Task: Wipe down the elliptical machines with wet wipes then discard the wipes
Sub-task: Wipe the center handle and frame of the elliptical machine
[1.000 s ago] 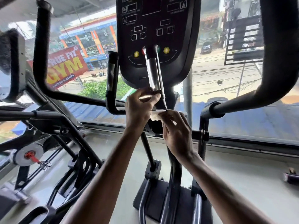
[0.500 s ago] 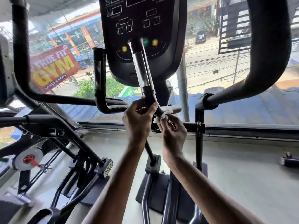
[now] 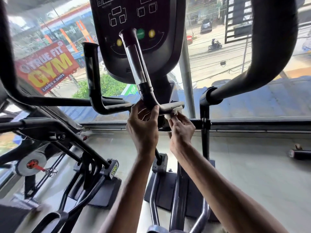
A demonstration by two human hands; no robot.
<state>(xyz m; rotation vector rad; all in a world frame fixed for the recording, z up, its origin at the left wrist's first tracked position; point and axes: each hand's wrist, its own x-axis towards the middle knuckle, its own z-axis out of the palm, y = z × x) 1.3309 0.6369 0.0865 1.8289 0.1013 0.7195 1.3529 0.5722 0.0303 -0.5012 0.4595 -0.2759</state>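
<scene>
Elliptical, centre handlebar [image 3: 148,96]: wipe-down, 2 hands.
L hand [image 3: 143,130]: fingers + thumb curled round handlebar bend, below console [image 3: 138,47]. R hand [image 3: 182,130]: fingertips pinch white wet wipe [image 3: 174,112], pressed vs underside of horiz. stub just right of bend.

I'm looking at a gym, on an upper storey. In front of me stands an elliptical [image 3: 179,187] with a dark button console [image 3: 139,17] and a handlebar [image 3: 137,64]. A second machine [image 3: 50,132] with a flywheel [image 3: 32,163] sits along the left edge of the grey floor [image 3: 252,182]. A wide window [image 3: 210,73] runs along the floor's far edge, and through it I read a red sign [image 3: 47,68]: TRUE FIT GYM, LADIES & GENTS. Below the glass lie a blue roof [image 3: 269,101] and a street with a motorbike [image 3: 215,45] and a car [image 3: 206,25], all seen from above.
</scene>
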